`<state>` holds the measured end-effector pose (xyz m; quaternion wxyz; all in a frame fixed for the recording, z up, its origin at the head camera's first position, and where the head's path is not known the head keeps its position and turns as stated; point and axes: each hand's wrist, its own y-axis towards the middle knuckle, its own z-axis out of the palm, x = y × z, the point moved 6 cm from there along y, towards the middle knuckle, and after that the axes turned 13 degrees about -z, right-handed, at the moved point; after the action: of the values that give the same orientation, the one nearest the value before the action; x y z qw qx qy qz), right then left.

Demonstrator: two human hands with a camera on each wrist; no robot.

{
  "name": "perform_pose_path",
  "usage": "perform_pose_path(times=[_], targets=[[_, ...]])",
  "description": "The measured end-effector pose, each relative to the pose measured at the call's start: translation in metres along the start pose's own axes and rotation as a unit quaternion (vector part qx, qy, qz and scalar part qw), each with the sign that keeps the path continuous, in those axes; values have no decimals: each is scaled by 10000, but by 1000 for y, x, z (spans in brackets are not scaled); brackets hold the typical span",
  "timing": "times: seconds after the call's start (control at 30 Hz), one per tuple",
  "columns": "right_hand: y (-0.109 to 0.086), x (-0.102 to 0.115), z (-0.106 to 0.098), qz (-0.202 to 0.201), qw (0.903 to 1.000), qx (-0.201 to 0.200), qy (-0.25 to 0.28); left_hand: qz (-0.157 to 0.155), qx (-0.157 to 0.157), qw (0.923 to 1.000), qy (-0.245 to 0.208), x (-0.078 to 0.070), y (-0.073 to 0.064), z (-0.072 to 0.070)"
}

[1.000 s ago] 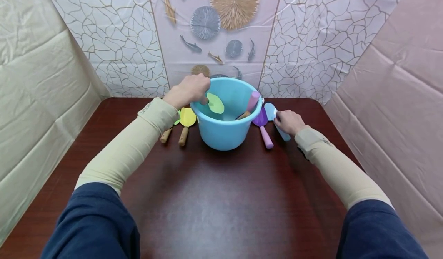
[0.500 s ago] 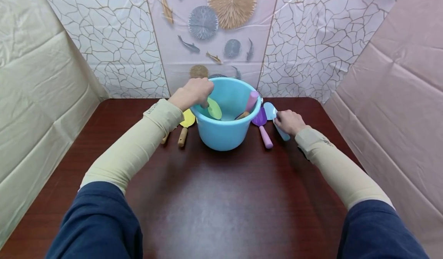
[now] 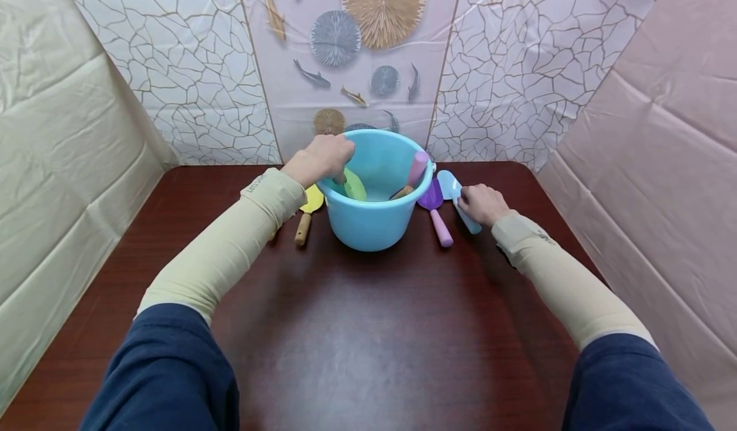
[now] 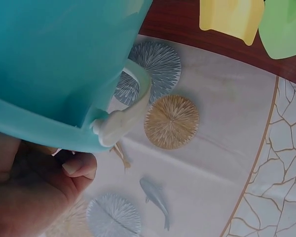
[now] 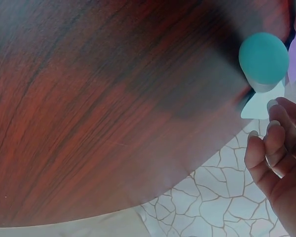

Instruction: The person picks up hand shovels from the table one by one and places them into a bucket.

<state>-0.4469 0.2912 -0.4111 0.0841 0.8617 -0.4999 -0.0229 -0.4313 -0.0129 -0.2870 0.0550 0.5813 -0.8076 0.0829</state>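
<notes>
In the head view my left hand grips a green toy shovel over the left rim of the light blue bucket. Its blade points down into the bucket, and my fingers hide most of the handle. Inside, a pink handle and a wooden handle lean to the right. My right hand is at a light blue toy shovel on the table. In the right wrist view its fingers are loosely curled beside that shovel's teal handle end, with nothing visible between them.
A yellow shovel with a wooden handle lies left of the bucket, and a purple shovel with a pink handle lies right of it. Another green shovel shows in the left wrist view. Patterned cloth hangs behind the dark wooden table.
My left hand has moved slightly right and down, and the green shovel's blade has tilted to point more steeply into the bucket. My right hand stays at the light blue shovel.
</notes>
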Motion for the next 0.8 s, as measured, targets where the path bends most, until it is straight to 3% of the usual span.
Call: perform_pose_path(times=[0.23,0.8], targets=[[0,2,0,-5,10000,33,-16,25,73,10000,-47,-1,0,3],[-1,4,0,53,10000,68,3,90,68,9993,364,-6,2,8]])
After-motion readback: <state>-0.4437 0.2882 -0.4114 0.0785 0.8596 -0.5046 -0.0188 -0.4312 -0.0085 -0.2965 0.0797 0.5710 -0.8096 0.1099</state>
